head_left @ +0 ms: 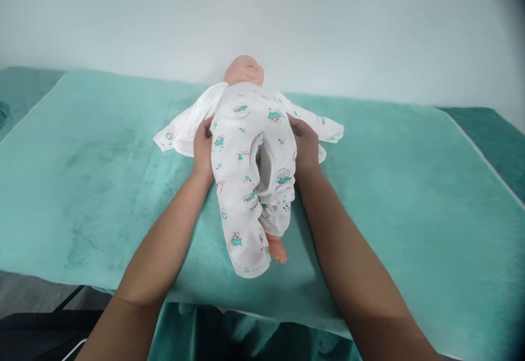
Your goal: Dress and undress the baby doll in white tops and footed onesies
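Note:
A baby doll (245, 69) lies on its back, head toward the wall. White open-crotch baby pants (233, 164) with a printed pattern cover its body up to near the neck. My left hand (203, 145) and my right hand (305, 142) grip the pants at their two sides, fingers partly hidden by cloth. A matching white baby shirt (192, 123) lies spread beneath, sleeves out to both sides. One bare doll foot (278, 249) shows from the right pant leg; the left leg's cuff hides the other foot.
A green cloth (410, 186) covers the table, with darker green fabric (492, 131) at the far right. A pale wall (348, 27) rises behind. Dark items (41, 331) sit below the table's front edge at lower left.

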`<state>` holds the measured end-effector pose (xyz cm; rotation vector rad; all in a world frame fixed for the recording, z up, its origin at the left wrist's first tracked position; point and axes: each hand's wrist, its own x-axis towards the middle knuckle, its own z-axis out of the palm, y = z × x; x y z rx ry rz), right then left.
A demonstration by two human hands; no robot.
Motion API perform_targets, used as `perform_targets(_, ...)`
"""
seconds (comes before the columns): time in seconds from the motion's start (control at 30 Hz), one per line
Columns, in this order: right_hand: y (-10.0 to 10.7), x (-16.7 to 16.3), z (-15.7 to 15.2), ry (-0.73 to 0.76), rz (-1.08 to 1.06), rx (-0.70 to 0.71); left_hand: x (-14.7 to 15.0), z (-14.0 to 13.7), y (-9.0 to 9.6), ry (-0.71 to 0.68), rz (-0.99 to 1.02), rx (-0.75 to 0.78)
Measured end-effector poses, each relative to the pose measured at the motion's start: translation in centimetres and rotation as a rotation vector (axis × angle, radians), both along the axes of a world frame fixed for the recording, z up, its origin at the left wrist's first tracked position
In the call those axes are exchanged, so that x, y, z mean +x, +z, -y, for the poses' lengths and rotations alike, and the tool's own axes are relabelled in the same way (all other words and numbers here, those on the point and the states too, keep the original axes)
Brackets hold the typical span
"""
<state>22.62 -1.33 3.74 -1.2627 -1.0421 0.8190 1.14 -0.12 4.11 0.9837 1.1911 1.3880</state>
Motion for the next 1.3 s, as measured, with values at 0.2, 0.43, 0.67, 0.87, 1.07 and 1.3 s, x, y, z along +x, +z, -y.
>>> perform_targets(0.2,1.4,0.2,-1.3,-0.084,0.291,0.149,-1.4,-1.1,0.4,0.083,-0.384,0.277)
perform_targets(0.43,4.0,0.7,-5.7,0.217,0.43,0.187,-2.3,-2.4,0.9,0.126,-0.767,0.366)
perform_targets(0.67,4.3,0.1,-5.9,0.429,0.353,0.084,-2.8,-3.8,0.7,0.06,-0.736,0.306)
perform_targets(0.87,4.9,-0.3,-8.2,0.239,0.604,0.133,-2.5,-5.1,0.0,0.1,-0.741,0.262)
perform_targets(1.07,2.2,-0.5,-10.3,0.083,0.529,0.205,-1.9,-6.3,-0.1,0.173,-0.942,0.272)
perform_targets(1.3,-0.3,-0.7,-5.2,0.083,0.205,0.254,-2.4,-4.3,0.1,0.151,-1.128,0.364)
